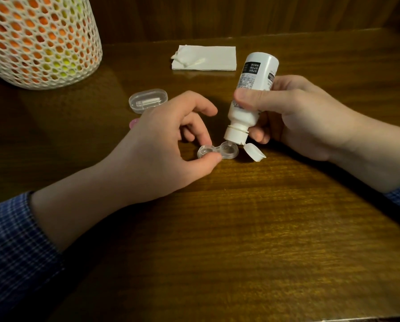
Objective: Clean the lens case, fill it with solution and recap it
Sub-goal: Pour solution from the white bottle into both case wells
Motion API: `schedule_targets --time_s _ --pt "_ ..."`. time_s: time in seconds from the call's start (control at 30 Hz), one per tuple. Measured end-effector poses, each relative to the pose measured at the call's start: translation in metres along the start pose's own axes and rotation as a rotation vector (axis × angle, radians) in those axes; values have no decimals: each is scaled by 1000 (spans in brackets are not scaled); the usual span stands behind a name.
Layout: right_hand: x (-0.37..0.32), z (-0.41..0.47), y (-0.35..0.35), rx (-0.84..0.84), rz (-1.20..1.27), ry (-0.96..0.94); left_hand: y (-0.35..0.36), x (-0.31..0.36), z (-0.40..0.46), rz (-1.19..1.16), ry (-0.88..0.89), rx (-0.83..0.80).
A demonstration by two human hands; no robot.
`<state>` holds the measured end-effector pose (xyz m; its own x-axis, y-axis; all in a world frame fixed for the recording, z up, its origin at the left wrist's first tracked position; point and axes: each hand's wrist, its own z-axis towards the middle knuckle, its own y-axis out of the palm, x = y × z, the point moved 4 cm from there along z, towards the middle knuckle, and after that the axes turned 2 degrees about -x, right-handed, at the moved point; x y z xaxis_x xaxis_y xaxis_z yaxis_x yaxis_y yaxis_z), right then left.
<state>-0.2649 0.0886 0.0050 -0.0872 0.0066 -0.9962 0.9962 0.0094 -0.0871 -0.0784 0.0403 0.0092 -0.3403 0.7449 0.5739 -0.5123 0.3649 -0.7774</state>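
- On the counter [240,228], from left to right: one white mesh basket [41,40] with orange and yellow showing through its holes, one clear oval box [148,100], one small pink piece [133,123] half hidden behind the left hand, one folded white tissue [206,58] with a crumpled wad [185,58] on it, one lens case [218,151], one white bottle [252,94].
- Lens case: one clear piece with two round wells, both uncapped, lying flat on the counter between the two hands.
- Left hand [168,145]: thumb and a fingertip pinch the left well's rim, holding the case down; the other fingers are loosely curled above it.
- Bottle: tipped nozzle-down, its tip just over the right well; its one flip cap [254,152] hangs open beside the case.
- Right hand [294,115]: fingers and thumb wrapped round the bottle's body, gripping it.
- Two blue checked sleeves [15,240], one on each forearm.
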Motion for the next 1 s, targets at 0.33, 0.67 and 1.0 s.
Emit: schedule_targets --time_s 0.33,0.67,1.0 --pt "-2 -2 0 11 8 6 0 0 0 -5 -3 7" --pt "-2 -1 0 5 6 11 -1 0 0 -11 -11 5" --pt "2 1 -1 41 58 16 -1 1 0 -7 -20 16"
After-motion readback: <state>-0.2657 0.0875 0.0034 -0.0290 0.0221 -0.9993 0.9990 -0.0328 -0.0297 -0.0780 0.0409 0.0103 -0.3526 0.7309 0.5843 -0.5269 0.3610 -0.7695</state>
